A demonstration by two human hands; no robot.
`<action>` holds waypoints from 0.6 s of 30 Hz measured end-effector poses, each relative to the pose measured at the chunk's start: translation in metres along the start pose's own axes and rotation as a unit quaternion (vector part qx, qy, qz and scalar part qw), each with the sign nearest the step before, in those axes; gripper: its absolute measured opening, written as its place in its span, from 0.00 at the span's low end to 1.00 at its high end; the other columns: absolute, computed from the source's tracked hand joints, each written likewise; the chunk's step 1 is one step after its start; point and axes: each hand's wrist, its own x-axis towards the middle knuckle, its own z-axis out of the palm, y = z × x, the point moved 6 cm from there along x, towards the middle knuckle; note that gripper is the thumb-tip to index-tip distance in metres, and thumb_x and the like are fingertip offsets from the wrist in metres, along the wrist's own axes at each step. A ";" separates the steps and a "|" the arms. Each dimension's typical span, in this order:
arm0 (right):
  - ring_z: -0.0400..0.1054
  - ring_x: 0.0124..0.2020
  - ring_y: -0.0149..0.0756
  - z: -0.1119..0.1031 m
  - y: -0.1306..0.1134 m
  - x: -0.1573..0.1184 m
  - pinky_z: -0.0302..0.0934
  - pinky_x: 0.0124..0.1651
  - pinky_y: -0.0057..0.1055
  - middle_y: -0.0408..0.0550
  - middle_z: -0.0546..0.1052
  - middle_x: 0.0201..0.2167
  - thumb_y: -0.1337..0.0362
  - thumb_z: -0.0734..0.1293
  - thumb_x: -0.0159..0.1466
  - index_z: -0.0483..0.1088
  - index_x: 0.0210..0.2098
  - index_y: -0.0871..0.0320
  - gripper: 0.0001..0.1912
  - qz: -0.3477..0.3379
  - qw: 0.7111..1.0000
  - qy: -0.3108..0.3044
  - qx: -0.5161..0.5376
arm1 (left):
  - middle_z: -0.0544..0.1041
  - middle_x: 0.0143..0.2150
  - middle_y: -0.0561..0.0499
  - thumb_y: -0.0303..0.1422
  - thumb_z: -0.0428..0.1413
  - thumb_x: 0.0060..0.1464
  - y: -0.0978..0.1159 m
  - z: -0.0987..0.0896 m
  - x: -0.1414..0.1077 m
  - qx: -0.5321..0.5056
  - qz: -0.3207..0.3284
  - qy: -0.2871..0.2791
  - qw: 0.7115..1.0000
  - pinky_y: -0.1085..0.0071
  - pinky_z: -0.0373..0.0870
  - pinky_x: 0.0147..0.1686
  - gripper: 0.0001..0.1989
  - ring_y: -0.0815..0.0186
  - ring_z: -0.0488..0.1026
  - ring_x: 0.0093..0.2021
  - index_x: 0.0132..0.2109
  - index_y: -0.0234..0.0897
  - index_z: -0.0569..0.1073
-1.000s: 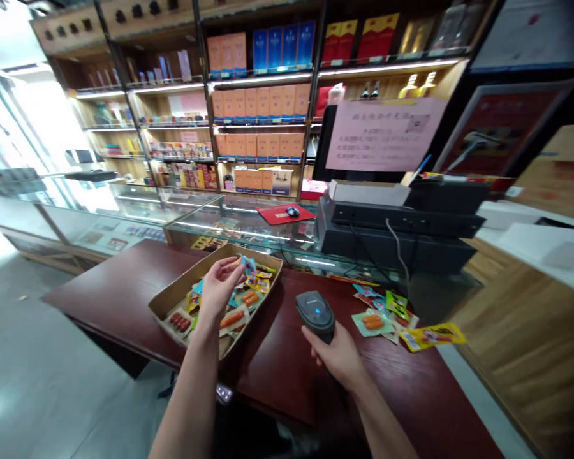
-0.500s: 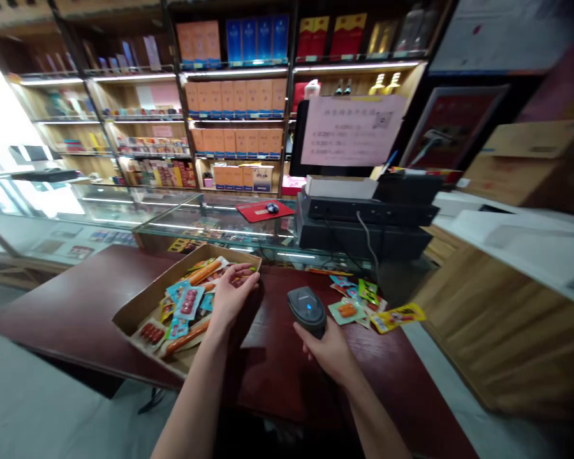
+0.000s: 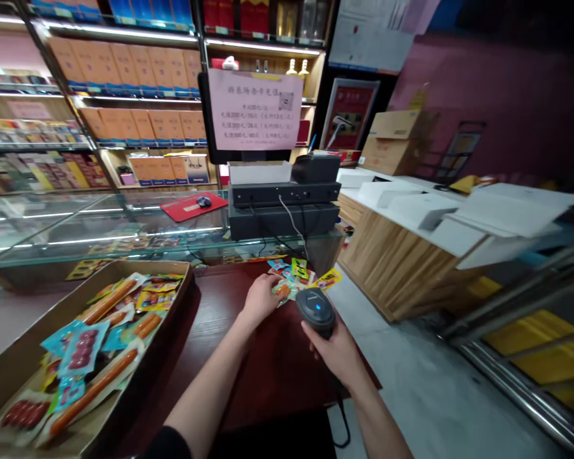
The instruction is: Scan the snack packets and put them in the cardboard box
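My right hand (image 3: 332, 347) is wrapped round the handle of a dark grey barcode scanner (image 3: 316, 311), which has a blue light on its top. My left hand (image 3: 262, 298) reaches over the dark red table, its fingers stretched to the near left edge of a small packet of orange sausages (image 3: 283, 291). Whether the fingertips touch that packet I cannot tell. Behind it lies a loose pile of snack packets, among them a green one (image 3: 299, 268) and a yellow one (image 3: 328, 279). At left, a shallow cardboard box (image 3: 172, 306) holds several wrapped sausages (image 3: 93, 392).
Behind the table runs a glass counter (image 3: 95, 245) with a red mouse mat (image 3: 184, 209), a monitor bearing a paper sign (image 3: 256, 115) and a black cash drawer (image 3: 282, 220). A wooden cabinet (image 3: 387, 261) stands to the right. The scanner's cable (image 3: 344, 424) hangs past the table edge.
My left hand has moved from the cardboard box to the packet pile on the right. My right hand still holds the scanner, now closer to the pile. The view has turned right.
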 end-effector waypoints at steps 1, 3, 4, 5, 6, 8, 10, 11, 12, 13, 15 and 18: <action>0.67 0.15 0.36 -0.005 0.003 0.000 0.61 0.17 0.29 0.42 0.72 0.16 0.49 0.69 0.56 0.67 0.34 0.56 0.17 0.007 1.000 0.005 -0.001 | 0.74 0.47 0.42 0.36 0.65 0.44 0.005 0.010 0.003 0.042 0.002 -0.021 0.999 0.64 0.66 0.48 0.24 0.55 0.71 0.47 0.51 0.39 0.75; 0.67 0.15 0.35 -0.013 0.008 -0.001 0.61 0.17 0.29 0.41 0.71 0.15 0.49 0.68 0.57 0.67 0.34 0.56 0.17 0.023 1.000 0.005 -0.001 | 0.73 0.48 0.39 0.38 0.66 0.42 0.011 0.027 0.006 0.123 -0.008 -0.056 0.991 0.62 0.66 0.48 0.30 0.51 0.69 0.50 0.54 0.38 0.72; 0.67 0.15 0.34 -0.016 0.008 -0.002 0.61 0.17 0.28 0.40 0.70 0.15 0.49 0.68 0.58 0.67 0.35 0.56 0.17 0.027 1.000 0.006 0.002 | 0.73 0.48 0.38 0.38 0.66 0.42 0.013 0.033 0.006 0.154 -0.016 -0.067 0.986 0.62 0.66 0.47 0.30 0.50 0.69 0.50 0.54 0.38 0.72; 0.67 0.16 0.34 -0.019 0.009 -0.002 0.61 0.18 0.28 0.40 0.70 0.16 0.49 0.68 0.58 0.67 0.36 0.56 0.17 0.031 0.999 0.008 0.006 | 0.73 0.48 0.38 0.38 0.66 0.43 0.013 0.038 0.007 0.176 -0.022 -0.074 0.981 0.62 0.66 0.46 0.29 0.50 0.69 0.49 0.54 0.37 0.72; 0.67 0.16 0.34 -0.022 0.010 -0.002 0.61 0.18 0.28 0.40 0.70 0.16 0.49 0.68 0.58 0.68 0.37 0.57 0.17 0.035 0.999 0.010 0.009 | 0.73 0.47 0.39 0.36 0.65 0.44 0.013 0.040 0.006 0.187 -0.026 -0.076 0.979 0.62 0.66 0.45 0.27 0.51 0.70 0.48 0.53 0.37 0.72; 0.67 0.16 0.34 -0.024 0.012 -0.002 0.62 0.17 0.28 0.39 0.70 0.16 0.49 0.68 0.57 0.68 0.39 0.57 0.19 0.041 0.999 0.012 0.013 | 0.74 0.45 0.40 0.32 0.61 0.48 0.010 0.038 0.006 0.176 -0.027 -0.069 0.982 0.64 0.66 0.45 0.21 0.54 0.71 0.45 0.51 0.38 0.74; 0.67 0.16 0.35 -0.022 0.014 0.000 0.62 0.17 0.29 0.39 0.70 0.16 0.49 0.68 0.57 0.68 0.38 0.57 0.19 0.039 0.999 0.009 0.017 | 0.74 0.43 0.42 0.28 0.57 0.50 0.002 0.028 0.005 0.127 -0.027 -0.044 0.991 0.66 0.66 0.45 0.16 0.58 0.73 0.43 0.47 0.38 0.76; 0.67 0.15 0.35 -0.019 0.015 0.001 0.62 0.18 0.29 0.40 0.70 0.16 0.49 0.68 0.57 0.68 0.38 0.57 0.18 0.035 0.999 0.007 0.018 | 0.75 0.42 0.42 0.27 0.56 0.50 -0.005 0.019 0.003 0.091 -0.031 -0.023 0.995 0.67 0.66 0.45 0.14 0.58 0.73 0.42 0.45 0.37 0.77; 0.67 0.15 0.35 -0.016 0.014 0.002 0.62 0.18 0.30 0.40 0.71 0.16 0.49 0.68 0.57 0.68 0.37 0.57 0.18 0.031 0.999 0.003 0.018 | 0.76 0.40 0.43 0.27 0.56 0.49 -0.013 0.009 0.001 0.048 -0.041 0.001 0.998 0.67 0.66 0.44 0.13 0.59 0.74 0.41 0.43 0.37 0.78; 0.67 0.15 0.35 -0.010 0.013 0.003 0.62 0.17 0.30 0.40 0.71 0.16 0.49 0.68 0.57 0.68 0.36 0.57 0.18 0.028 0.999 -0.004 0.015 | 0.77 0.38 0.44 0.27 0.57 0.48 -0.024 -0.003 -0.002 0.000 -0.061 0.024 0.998 0.67 0.67 0.44 0.12 0.59 0.74 0.39 0.41 0.37 0.79; 0.67 0.15 0.35 0.003 0.009 0.006 0.61 0.18 0.29 0.41 0.71 0.15 0.49 0.68 0.57 0.68 0.35 0.57 0.17 0.020 0.999 -0.026 0.003 | 0.78 0.33 0.46 0.29 0.61 0.43 -0.049 -0.027 -0.011 -0.113 -0.120 0.066 0.984 0.66 0.68 0.41 0.10 0.59 0.75 0.36 0.38 0.37 0.79; 0.66 0.14 0.34 0.030 -0.005 0.008 0.60 0.18 0.28 0.42 0.72 0.16 0.50 0.69 0.57 0.68 0.34 0.57 0.16 -0.001 0.998 -0.066 -0.013 | 0.80 0.32 0.48 0.33 0.67 0.36 -0.077 -0.065 -0.032 -0.287 -0.185 0.124 0.932 0.68 0.70 0.36 0.16 0.61 0.76 0.32 0.37 0.37 0.79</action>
